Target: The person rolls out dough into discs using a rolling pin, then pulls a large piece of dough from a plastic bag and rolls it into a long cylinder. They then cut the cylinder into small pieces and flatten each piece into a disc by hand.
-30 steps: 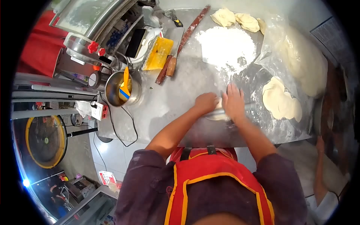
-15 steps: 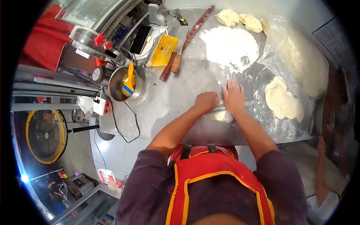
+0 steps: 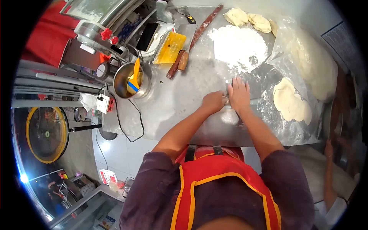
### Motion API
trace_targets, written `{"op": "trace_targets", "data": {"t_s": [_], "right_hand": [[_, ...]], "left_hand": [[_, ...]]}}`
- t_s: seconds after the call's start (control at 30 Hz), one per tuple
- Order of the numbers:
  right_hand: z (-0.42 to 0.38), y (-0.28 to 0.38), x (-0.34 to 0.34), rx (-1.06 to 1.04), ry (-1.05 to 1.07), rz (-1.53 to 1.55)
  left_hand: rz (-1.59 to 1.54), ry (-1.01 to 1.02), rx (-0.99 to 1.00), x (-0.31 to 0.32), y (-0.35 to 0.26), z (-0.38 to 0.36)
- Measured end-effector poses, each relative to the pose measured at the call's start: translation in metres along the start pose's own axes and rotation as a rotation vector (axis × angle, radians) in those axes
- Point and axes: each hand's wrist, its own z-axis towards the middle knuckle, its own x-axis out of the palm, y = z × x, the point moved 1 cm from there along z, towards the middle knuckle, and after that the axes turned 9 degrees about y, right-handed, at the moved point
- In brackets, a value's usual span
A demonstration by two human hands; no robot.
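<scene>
At the near middle of the metal worktop (image 3: pixel 172 111), my left hand (image 3: pixel 213 102) is closed, fingers curled at the edge of a small pale piece of dough (image 3: pixel 225 101). My right hand (image 3: pixel 239 96) lies palm down just beside it, its fingers stretched out and pointing away from me. Most of the dough is hidden between and beneath the hands. Below them a pale, floury patch shows on the metal. A flat, floured slab of dough (image 3: pixel 289 100) rests to the right, and a heap of white flour (image 3: pixel 239 48) is spread farther back.
A steel pot (image 3: pixel 122 81) with an orange brush (image 3: pixel 135 74) stands left. Behind it lie a yellow scraper (image 3: pixel 170 48), a wooden-handled tool (image 3: pixel 183 61) and a long red-brown stick (image 3: pixel 207 23). Dough lumps (image 3: pixel 235 17) and plastic-covered dough (image 3: pixel 312 57) lie at the back and right.
The dough, earlier spread toward me below my hands, now shows only as a small bit between them. Both hands have stayed in nearly the same place. The view has shifted slightly.
</scene>
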Motion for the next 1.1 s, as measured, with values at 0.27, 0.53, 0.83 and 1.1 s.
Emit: {"op": "trace_targets", "data": {"t_s": [0.27, 0.53, 0.83, 1.1], "right_hand": [[-0.135, -0.012, -0.011, -0.120, 0.230, 0.108], [0.007, 0.006, 0.007, -0.073, -0.119, 0.028], [-0.143, -0.008, -0.022, -0.125, 0.297, 0.157], [-0.012, 0.013, 0.012, -0.088, -0.072, -0.073]], "left_hand": [[-0.083, -0.113, -0.084, -0.008, 0.041, -0.021], [0.128, 0.075, -0.048, -0.018, -0.010, -0.009], [-0.360, -0.057, -0.059, -0.020, 0.072, -0.034], [0.315, 0.118, -0.130, -0.022, -0.003, -0.006]]}}
